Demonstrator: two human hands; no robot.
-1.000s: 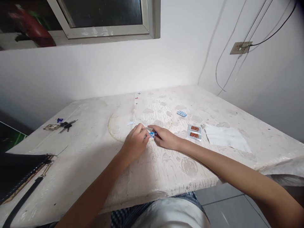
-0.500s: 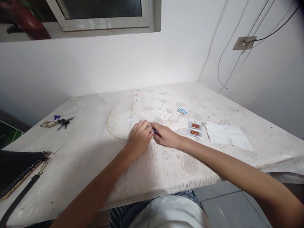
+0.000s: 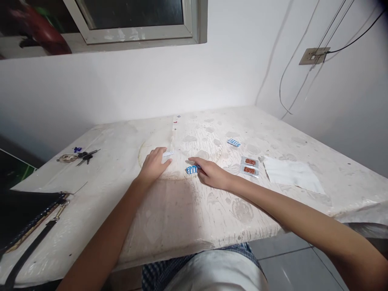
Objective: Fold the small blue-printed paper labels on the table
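Observation:
My right hand (image 3: 214,173) pinches one end of a small blue-and-white printed packet (image 3: 191,169) low over the table, with the forefinger stretched out above it. To its left, apart from it, my left hand (image 3: 154,165) is open, palm down, thumb spread from the fingers. A thin white slip (image 3: 167,154) lies by its fingertips; I cannot tell whether they touch it. Farther back on the right rests another blue-and-white packet (image 3: 233,142). A silver blister strip with two reddish-brown pieces (image 3: 250,166) lies right of my right hand.
A white cloth (image 3: 292,176) is spread on the right of the plastic-covered table (image 3: 182,218). Keys (image 3: 87,157) with a tag and a dark blue bit lie on the left. A black bag with a strap (image 3: 30,218) sits at the near left. Walls stand behind and right.
My left hand has let go of the packet and moved left toward the white slip, its fingers opening. My right hand keeps the packet, which now shows more fully.

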